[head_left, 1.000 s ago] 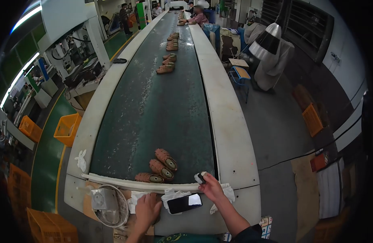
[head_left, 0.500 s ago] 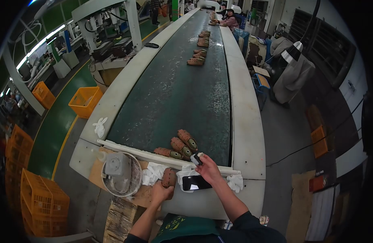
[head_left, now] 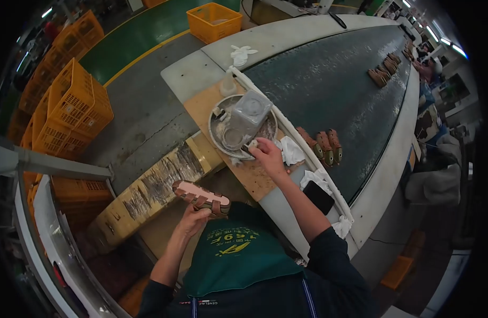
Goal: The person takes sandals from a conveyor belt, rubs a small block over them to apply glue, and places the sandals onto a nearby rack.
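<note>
A brown shoe upper with cut-out straps and a pink underside (head_left: pixel 200 198) is in my left hand (head_left: pixel 193 220), held by one end over the green apron (head_left: pixel 236 254). My right hand (head_left: pixel 266 155) pinches a small dark and whitish piece (head_left: pixel 251 144) at the rim of a round tray (head_left: pixel 214 139). Inside the tray sits a clear plastic container (head_left: pixel 252 110). White crumpled cloths (head_left: pixel 292 152) and a black phone (head_left: pixel 317 197) lie to the right of that hand. Several brown shoes (head_left: pixel 323 146) rest on the near end of the green belt (head_left: pixel 318 79).
Orange crates (head_left: pixel 77 100) stand at the left, and another (head_left: pixel 215 22) stands beyond the table edge (head_left: pixel 185 71). A worn yellowish bench (head_left: pixel 148 192) extends below the tray. More shoes (head_left: pixel 384 70) lie farther along the belt, where a person (head_left: pixel 425 69) is beside it.
The view has swung left. My left hand has lifted the shoe upper off the table and turned it, pink side showing. My right hand has moved from the belt's end to the tray.
</note>
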The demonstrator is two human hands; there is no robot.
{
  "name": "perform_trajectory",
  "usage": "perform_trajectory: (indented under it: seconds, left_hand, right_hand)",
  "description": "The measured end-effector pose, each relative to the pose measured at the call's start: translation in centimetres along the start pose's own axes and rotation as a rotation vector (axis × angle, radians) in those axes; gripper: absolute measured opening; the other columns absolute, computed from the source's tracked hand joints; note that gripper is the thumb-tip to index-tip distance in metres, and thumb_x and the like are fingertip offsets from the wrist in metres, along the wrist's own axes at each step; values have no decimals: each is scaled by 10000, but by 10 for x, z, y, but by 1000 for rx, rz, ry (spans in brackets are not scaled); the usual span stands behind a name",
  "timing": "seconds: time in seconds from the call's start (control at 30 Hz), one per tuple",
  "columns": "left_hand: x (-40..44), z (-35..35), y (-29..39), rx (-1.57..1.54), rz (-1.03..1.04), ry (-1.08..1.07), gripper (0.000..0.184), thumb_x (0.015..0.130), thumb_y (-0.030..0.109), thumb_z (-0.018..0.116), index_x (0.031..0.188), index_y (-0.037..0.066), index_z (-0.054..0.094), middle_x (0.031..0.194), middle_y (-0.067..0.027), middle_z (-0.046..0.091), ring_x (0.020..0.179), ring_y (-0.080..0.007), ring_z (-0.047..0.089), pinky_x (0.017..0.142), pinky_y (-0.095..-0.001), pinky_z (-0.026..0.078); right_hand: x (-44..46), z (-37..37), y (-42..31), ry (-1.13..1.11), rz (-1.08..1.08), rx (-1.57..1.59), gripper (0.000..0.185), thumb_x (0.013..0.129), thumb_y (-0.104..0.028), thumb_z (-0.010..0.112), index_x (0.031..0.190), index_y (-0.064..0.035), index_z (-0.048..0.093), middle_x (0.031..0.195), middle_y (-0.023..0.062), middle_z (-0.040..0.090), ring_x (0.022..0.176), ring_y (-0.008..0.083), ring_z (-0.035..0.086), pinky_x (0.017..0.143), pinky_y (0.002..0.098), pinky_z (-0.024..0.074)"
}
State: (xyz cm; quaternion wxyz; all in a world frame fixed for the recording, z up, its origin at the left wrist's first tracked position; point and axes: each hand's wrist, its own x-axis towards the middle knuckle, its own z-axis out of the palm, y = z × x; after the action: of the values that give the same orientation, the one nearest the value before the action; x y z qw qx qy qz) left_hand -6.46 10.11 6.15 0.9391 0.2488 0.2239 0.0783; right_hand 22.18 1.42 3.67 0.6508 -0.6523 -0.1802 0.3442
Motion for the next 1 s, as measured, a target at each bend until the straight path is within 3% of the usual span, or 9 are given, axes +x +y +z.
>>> perform_trajectory:
  seconds: [0.13,0.27,0.33,0.53,0.7,0.73,0.77,0.83,1.0]
  left_hand:
    - [-30,-44,-14,63,70,271,588,743,38,653,1267,56,386,1214,-96,489,1136,-240,487,942,-419,428]
    - [-47,-63,-17,90,97,303,621,732,53,646,1288,58,369,1226,-96,483,1122,-249,499,966,-427,404]
    - [-47,-68,-16,218,113,356,621,714,-3,647,1272,61,382,1221,-76,476,1149,-228,472,985,-384,377]
    - [-11,-36,0,301,253,294,622,690,-47,653,1244,66,394,1200,-56,477,1135,-198,470,958,-342,386]
    - [29,-12,11,519,342,151,470,621,-115,668,1027,50,499,928,-32,545,937,-183,553,855,-346,458]
    - [72,-87,-19,-211,240,-280,296,718,-41,586,992,43,514,918,-52,551,903,-198,563,867,-369,454]
    - [48,0,9,648,573,-163,219,828,127,462,1017,36,527,990,-99,577,959,-238,564,895,-397,434]
    - [38,48,15,580,272,222,592,575,-101,691,1106,21,460,1039,-73,543,973,-192,545,865,-338,452]
    - [81,75,2,616,445,-53,606,570,-80,724,1102,13,448,1035,-81,534,952,-191,545,861,-330,450]
  right_hand:
    - [41,35,8,-32,-608,-818,347,777,-150,667,1075,-11,557,790,50,616,736,120,579,618,275,461]
    - [50,43,6,-43,-635,-1020,357,758,-125,673,1078,-13,564,775,50,618,673,98,565,612,264,457]
    - [48,45,0,41,-212,-470,372,745,-143,679,1060,18,564,756,54,608,625,118,559,589,279,465]
    - [40,27,9,178,220,-158,403,715,-185,712,1031,28,579,701,44,590,580,104,542,450,238,429]
    - [31,10,64,284,52,-145,293,726,-218,700,936,-47,587,767,35,614,626,120,559,453,275,422]
    - [37,-2,63,143,144,-212,381,730,-239,712,1019,-30,578,832,35,628,627,118,561,456,259,432]
    - [23,3,44,234,229,-125,466,733,-269,716,1106,-34,567,881,22,635,608,102,554,461,238,442]
    - [11,-1,27,125,277,16,470,765,-280,686,1167,-75,552,918,1,632,622,74,547,463,221,440]
    - [-11,-42,-12,86,219,361,336,820,-257,623,1121,-118,568,838,-47,577,653,47,515,499,206,415]
